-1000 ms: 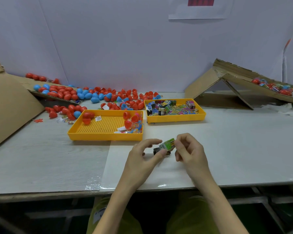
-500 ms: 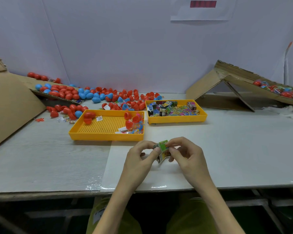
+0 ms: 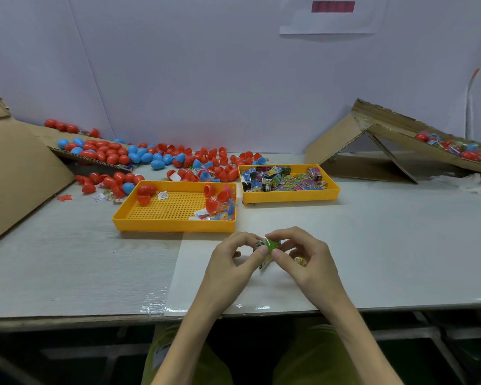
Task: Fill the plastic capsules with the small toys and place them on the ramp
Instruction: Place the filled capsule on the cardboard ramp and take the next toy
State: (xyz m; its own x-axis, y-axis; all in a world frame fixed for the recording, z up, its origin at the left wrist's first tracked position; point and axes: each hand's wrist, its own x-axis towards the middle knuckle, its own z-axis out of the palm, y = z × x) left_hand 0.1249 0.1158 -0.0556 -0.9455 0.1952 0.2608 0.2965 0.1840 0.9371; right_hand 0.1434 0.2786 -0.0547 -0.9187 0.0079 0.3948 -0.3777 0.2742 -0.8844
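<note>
My left hand (image 3: 229,266) and my right hand (image 3: 303,257) meet over the white table near its front edge. Between their fingertips they pinch a small green printed toy packet (image 3: 270,243), folded and partly hidden by the fingers. A yellow tray (image 3: 175,222) ahead on the left holds red capsule halves (image 3: 214,197) and small toys. A second yellow tray (image 3: 289,194) to its right is full of printed packets. The cardboard ramp (image 3: 400,137) rises at the right, with filled capsules (image 3: 456,148) lying on it.
Loose red and blue capsules (image 3: 139,159) are heaped behind the trays and on a cardboard sheet (image 3: 20,173) at the left. Crumpled white plastic (image 3: 472,183) lies below the ramp. A white wall closes the back.
My hands came together around the green packet. It went from flat and held out to folded tight between both sets of fingertips.
</note>
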